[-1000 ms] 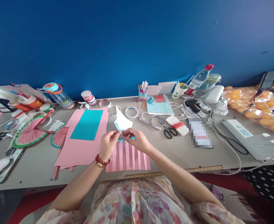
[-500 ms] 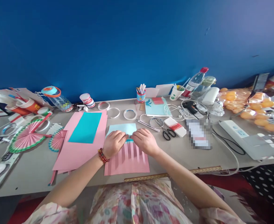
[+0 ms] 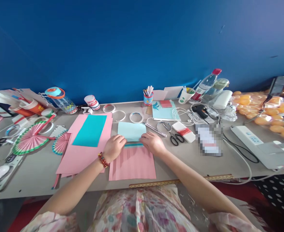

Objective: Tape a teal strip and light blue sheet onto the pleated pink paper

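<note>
A pink paper sheet (image 3: 134, 167) with parallel creases lies flat in front of me. Joined to or resting at its far edge is a pale blue paper (image 3: 131, 130), with a teal strip (image 3: 135, 145) along the line between them. My left hand (image 3: 114, 147) is closed on the left edge of the pale blue paper, fingertips pressed along it. At the paper's right edge, my right hand (image 3: 154, 143) pinches it in the same way. Whether the pink and blue parts are one sheet I cannot tell.
Left lie pink sheets (image 3: 84, 161) under a teal sheet (image 3: 90, 130), and folded fans (image 3: 30, 138). Beyond are tape rolls (image 3: 136, 117) and a pen cup (image 3: 148, 98). Scissors (image 3: 177, 139), a phone (image 3: 208, 140) and a power strip (image 3: 247, 137) lie right; a ruler-like strip (image 3: 180, 181) lies at the front edge.
My hands have moved apart to the paper's two side edges. The pale blue part now stands more raised and shows more, and the pink creases look flatter. The view has shifted slightly.
</note>
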